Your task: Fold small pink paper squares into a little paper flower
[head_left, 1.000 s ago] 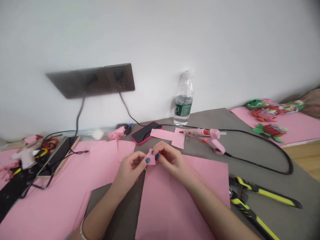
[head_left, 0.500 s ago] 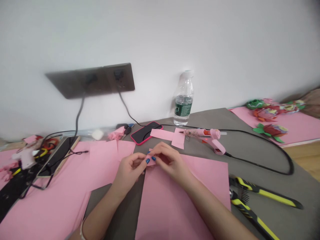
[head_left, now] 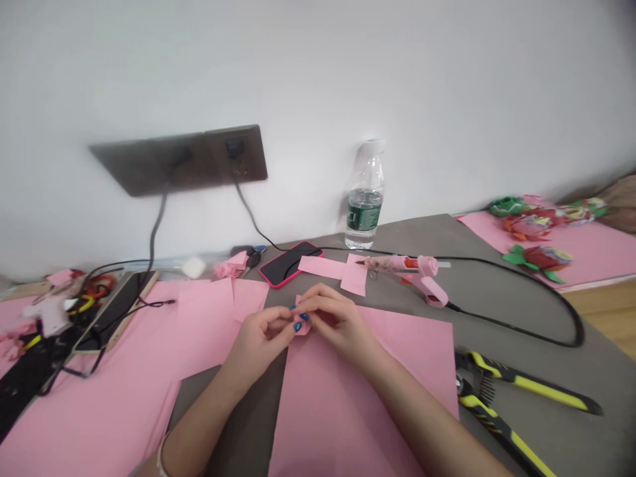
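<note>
Between the fingertips of both hands is a small piece of pink paper (head_left: pixel 302 326), mostly covered by the fingers. My left hand (head_left: pixel 263 336) pinches it from the left, thumb and fingers together. From the right, my right hand (head_left: pixel 334 317) pinches the same piece, its fingers curled over the top. Both hands are over the upper left edge of a large pink sheet (head_left: pixel 362 397). Just beyond them lie a pink paper strip (head_left: pixel 322 266) and a pink paper piece (head_left: pixel 354 275) on the grey table.
A pink glue gun (head_left: pixel 422 275) lies right of the strip, its black cord looping right. Behind stand a bottle (head_left: pixel 365 205) and a phone (head_left: pixel 291 264). Yellow-black pliers (head_left: pixel 527 387) lie at right, paper flowers (head_left: pixel 541 260) far right, more pink sheets (head_left: pixel 114 391) at left.
The fingertips have shifted slightly on the small pink piece, and my left thumb has moved a little down and right. Everything else has stayed in place.
</note>
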A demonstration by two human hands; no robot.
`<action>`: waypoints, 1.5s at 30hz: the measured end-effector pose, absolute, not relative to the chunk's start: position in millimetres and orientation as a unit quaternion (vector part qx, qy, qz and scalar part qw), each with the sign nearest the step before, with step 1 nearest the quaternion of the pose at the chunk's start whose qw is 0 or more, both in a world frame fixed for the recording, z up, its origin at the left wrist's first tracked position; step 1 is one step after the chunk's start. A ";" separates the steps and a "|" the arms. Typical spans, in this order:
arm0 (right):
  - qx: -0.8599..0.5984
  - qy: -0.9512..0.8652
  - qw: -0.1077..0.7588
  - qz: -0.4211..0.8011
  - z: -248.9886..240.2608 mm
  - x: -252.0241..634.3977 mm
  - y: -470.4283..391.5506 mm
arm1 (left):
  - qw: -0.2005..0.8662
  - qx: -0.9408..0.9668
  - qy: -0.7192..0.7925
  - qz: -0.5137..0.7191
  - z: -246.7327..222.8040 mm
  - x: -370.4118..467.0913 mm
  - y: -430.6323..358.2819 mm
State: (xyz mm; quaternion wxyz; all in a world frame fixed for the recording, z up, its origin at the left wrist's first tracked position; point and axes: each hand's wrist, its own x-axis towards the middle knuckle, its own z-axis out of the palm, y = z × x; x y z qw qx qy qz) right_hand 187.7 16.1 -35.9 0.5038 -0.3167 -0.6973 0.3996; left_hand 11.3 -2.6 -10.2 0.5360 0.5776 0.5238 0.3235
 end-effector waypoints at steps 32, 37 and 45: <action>-0.312 -0.713 0.508 0.369 -31.3 186.3 14.9 | 0.526 0.552 0.520 0.385 -15.6 6.9 5.4; -0.315 -0.720 0.503 0.359 -29.4 185.9 13.6 | 0.548 0.549 0.505 0.380 -9.5 10.1 3.7; -0.325 -0.726 0.508 0.332 -29.9 187.5 13.1 | 0.549 0.553 0.487 0.395 -11.5 10.2 2.8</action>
